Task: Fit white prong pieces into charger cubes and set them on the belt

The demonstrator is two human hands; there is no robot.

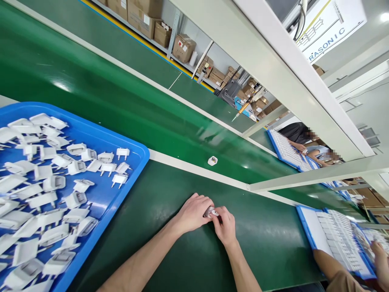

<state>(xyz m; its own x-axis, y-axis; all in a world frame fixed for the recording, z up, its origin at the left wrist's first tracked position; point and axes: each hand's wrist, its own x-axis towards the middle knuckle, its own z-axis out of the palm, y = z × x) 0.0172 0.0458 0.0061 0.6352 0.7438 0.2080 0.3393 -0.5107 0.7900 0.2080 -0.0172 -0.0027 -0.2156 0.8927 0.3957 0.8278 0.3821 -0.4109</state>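
My left hand (192,213) and my right hand (225,226) meet over the green bench mat (170,211), both pinched on one small white plug part (212,211) held between their fingertips. A large blue tray (121,194) to the left holds several white plug adapter shells (75,198) with metal pins. One single white plug piece (212,160) lies alone on the green conveyor belt (121,101) just beyond the bench rail.
A white rail (188,166) separates bench from belt. A co-worker's arm (334,267) reaches to blue trays of white parts (337,239) at the right. Another person works at a blue tray (285,152) farther along. Shelves of cardboard boxes (182,46) stand behind.
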